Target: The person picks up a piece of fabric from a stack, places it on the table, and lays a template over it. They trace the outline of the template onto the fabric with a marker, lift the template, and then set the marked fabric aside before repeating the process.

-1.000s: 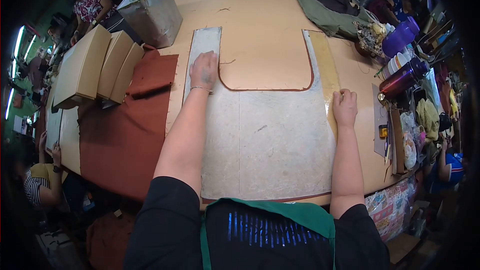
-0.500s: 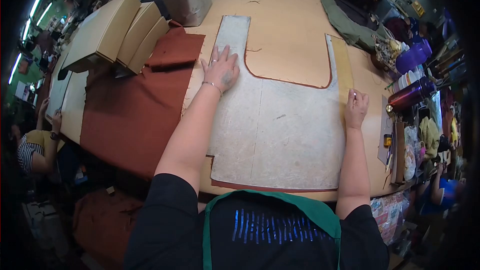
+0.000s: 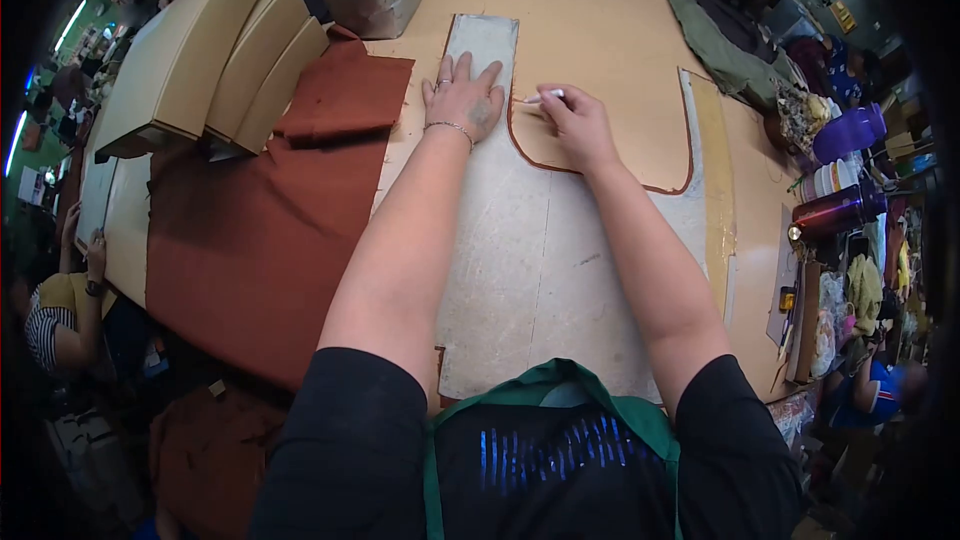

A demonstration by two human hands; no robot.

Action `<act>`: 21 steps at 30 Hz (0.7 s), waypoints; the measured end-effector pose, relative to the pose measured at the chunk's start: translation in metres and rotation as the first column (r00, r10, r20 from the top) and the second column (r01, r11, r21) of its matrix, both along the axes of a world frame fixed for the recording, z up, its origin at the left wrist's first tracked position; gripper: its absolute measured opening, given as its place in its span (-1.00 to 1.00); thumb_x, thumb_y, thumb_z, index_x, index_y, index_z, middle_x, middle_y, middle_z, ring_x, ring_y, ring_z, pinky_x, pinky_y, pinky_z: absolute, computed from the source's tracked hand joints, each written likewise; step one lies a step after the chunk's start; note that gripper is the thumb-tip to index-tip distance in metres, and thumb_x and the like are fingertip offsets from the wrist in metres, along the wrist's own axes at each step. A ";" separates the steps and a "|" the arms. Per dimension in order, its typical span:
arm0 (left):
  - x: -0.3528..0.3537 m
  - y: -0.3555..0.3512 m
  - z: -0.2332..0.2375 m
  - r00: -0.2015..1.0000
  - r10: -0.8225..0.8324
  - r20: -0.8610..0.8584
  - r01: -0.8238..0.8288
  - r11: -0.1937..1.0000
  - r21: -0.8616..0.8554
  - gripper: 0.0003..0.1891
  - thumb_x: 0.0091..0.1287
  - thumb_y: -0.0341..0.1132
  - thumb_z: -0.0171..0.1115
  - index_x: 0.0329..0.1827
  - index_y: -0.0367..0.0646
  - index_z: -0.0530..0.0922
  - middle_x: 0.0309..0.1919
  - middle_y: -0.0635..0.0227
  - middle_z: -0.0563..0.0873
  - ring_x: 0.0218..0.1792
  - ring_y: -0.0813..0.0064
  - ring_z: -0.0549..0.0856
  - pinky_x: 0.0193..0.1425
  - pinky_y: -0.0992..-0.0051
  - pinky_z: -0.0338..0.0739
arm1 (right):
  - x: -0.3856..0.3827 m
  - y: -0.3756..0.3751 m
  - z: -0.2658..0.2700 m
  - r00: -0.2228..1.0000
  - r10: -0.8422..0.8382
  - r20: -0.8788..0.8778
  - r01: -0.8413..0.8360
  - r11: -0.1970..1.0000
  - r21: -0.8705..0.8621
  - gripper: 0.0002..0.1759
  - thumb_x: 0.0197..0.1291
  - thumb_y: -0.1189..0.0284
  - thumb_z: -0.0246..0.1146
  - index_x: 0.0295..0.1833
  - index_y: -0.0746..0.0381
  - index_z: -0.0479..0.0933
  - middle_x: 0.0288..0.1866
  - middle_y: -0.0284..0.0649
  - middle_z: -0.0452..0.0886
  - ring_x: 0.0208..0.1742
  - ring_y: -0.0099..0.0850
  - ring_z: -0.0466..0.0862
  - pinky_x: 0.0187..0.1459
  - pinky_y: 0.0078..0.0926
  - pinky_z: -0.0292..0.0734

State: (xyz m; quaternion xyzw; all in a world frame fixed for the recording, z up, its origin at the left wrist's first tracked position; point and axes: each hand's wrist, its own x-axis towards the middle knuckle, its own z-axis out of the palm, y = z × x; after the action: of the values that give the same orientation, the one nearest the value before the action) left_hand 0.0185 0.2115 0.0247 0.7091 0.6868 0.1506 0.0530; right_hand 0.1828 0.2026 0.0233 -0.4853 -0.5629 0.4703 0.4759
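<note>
Fingertips point(image 3: 561, 103) pinching chalk point(image 3: 541, 97), tip at template point(image 3: 520, 240) edge

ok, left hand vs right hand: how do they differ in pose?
The left hand lies flat, fingers spread, pressing on the grey template; the right hand is curled, pinching a white stick. The left hand's wrist has a bracelet; the right hand's wrist is bare. Both sit by the template's cut-out edge.

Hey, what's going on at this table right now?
A person presses the left hand flat on a grey pattern template lying on the table. The right hand pinches a white marking stick at the edge of the template's curved cutout. Rust-brown fabric lies to the left, beside cardboard boxes.
</note>
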 end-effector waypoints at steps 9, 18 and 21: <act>0.000 -0.001 0.001 1.000 -0.001 0.031 0.002 1.000 -0.005 -0.55 0.25 -0.05 -0.16 0.24 0.31 0.26 0.34 0.26 0.10 0.37 0.21 -0.01 0.32 -0.03 -0.11 | -0.039 0.017 -0.008 0.928 -0.240 0.285 0.169 0.953 0.250 -0.77 0.09 0.39 0.16 -0.21 0.32 0.54 -0.30 -0.04 0.58 -0.30 -0.24 0.59 -0.21 -0.43 0.47; 0.001 -0.001 0.003 0.999 0.006 0.034 -0.006 1.000 -0.007 -0.55 0.24 -0.05 -0.17 0.24 0.30 0.26 0.34 0.26 0.10 0.37 0.21 -0.01 0.33 -0.02 -0.12 | -0.025 -0.053 0.008 0.922 -0.042 0.384 -0.053 0.971 0.232 -0.81 0.09 0.41 0.16 -0.26 0.33 0.52 -0.32 -0.06 0.54 -0.26 -0.18 0.55 -0.19 -0.40 0.43; 0.002 -0.001 0.002 1.000 0.010 0.029 -0.010 1.000 0.002 -0.55 0.24 -0.04 -0.16 0.24 0.30 0.26 0.33 0.26 0.11 0.37 0.21 0.00 0.33 -0.03 -0.11 | -0.004 -0.064 0.014 0.887 0.052 0.459 -0.155 0.970 0.190 -0.81 0.13 0.41 0.12 -0.28 0.33 0.52 -0.34 -0.07 0.53 -0.26 -0.20 0.53 -0.18 -0.39 0.41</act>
State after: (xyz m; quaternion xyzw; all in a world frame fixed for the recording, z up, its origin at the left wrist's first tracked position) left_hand 0.0204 0.2100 0.0271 0.7033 0.6895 0.1618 0.0613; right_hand 0.1789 0.1386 0.0377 -0.4940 -0.7317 0.3044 0.3577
